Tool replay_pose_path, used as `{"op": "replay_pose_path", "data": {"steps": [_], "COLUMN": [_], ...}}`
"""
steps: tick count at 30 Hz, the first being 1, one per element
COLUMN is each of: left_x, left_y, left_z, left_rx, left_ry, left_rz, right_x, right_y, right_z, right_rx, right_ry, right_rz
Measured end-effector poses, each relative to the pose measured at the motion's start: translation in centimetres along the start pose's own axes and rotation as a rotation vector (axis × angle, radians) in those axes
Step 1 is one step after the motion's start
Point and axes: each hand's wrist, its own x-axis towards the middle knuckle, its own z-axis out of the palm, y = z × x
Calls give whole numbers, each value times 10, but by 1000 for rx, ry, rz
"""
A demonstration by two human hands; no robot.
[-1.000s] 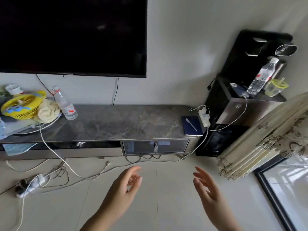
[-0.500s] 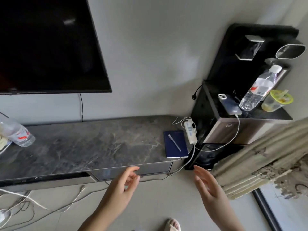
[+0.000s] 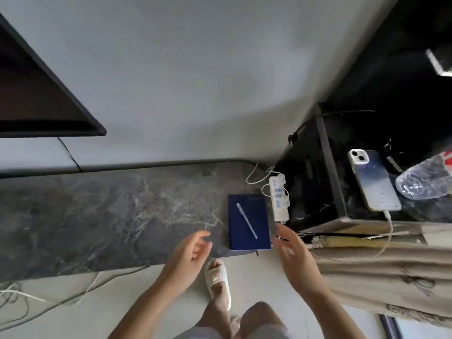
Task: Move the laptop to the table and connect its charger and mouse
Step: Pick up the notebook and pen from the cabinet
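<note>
No laptop, charger or mouse is in view. A dark marble table (image 3: pixel 97 216) runs along the wall. At its right end lies a blue notebook (image 3: pixel 247 223) with a pen (image 3: pixel 246 220) on it, beside a white power strip (image 3: pixel 278 199). My left hand (image 3: pixel 188 253) hangs over the table's front edge, left of the notebook, fingers apart and holding nothing. My right hand (image 3: pixel 291 250) is at the notebook's right edge, just below the power strip, also empty with fingers apart.
A black cabinet (image 3: pixel 325 167) on the right carries a phone (image 3: pixel 374 179) on a white cable and a plastic bottle (image 3: pixel 425 179). Beige curtain (image 3: pixel 379 277) bunches below it. A TV corner (image 3: pixel 49 94) is on the wall. Loose cables (image 3: pixel 36 299) lie on the floor at left.
The view has closed in on the table's right end and tilted down. Both hands now reach the table edge on either side of the notebook. My slippered foot has come into view.
</note>
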Motion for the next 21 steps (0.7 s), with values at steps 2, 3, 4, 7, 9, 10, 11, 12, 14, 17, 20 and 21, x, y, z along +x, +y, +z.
{"op": "replay_pose_path", "data": {"steps": [2,3,4,7,9,10,11,12,14,17,20,21], "left_x": [42,63,82,139,171,187,199,210,226,237,237,236], "left_y": [-7,-12,-20,-52,-76,-87,-96,-103,-109,-110,-109,-106], "left_z": [15,23,33,68,94,108,120,132,152,170,178,179], "left_rx": [34,65,92,126,135,122,92,54,-16,-41,-54,-55], "left_ry": [-65,-98,-129,-165,-164,-146,-117,-84,-22,47,102,115], "left_rz": [-75,-114,-163,-313,-394,-430,-459,-485,-496,-488,-538,-557], "right_x": [45,67,89,157,198,215,228,237,250,256,246,240], "right_y": [12,21,30,69,98,112,125,136,153,161,168,173], "right_z": [9,16,23,51,76,88,100,112,127,128,101,90], "right_rx": [-40,-79,-119,-199,-318,-368,-411,-470,-597,-602,-428,-389], "right_ry": [-23,-41,-60,-102,-126,-147,-166,-168,-108,-39,102,149], "right_rz": [67,91,119,173,167,169,172,162,107,56,163,197]}}
